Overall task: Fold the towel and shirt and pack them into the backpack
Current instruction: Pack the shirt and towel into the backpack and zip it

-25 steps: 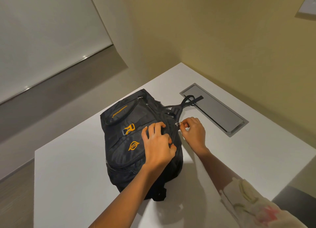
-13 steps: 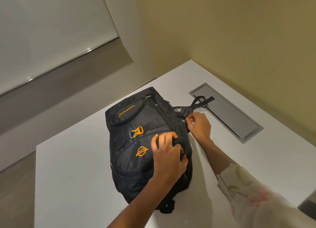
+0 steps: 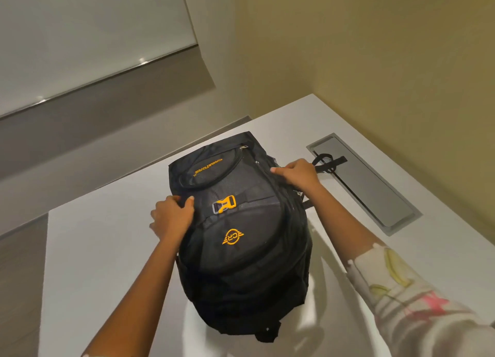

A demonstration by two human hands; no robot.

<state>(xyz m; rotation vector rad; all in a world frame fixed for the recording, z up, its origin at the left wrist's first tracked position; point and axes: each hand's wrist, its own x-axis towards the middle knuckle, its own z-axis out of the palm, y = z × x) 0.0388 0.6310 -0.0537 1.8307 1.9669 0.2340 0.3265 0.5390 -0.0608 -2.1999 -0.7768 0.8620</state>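
A black backpack with orange logos and an orange buckle lies front side up on the white table. It looks full and its zippers appear closed. My left hand grips the bag's left edge beside the buckle strap, thumb on top. My right hand grips the bag's upper right edge near its top handle. The towel and the shirt are not visible.
A grey recessed cable hatch is set into the table at the right, and the bag's black top strap lies across it. A yellowish wall stands right behind. The table's left edge drops to the floor.
My left hand has left the middle of the bag and taken hold of its left edge. My right hand has let go of the zipper pull and grips the upper right edge.
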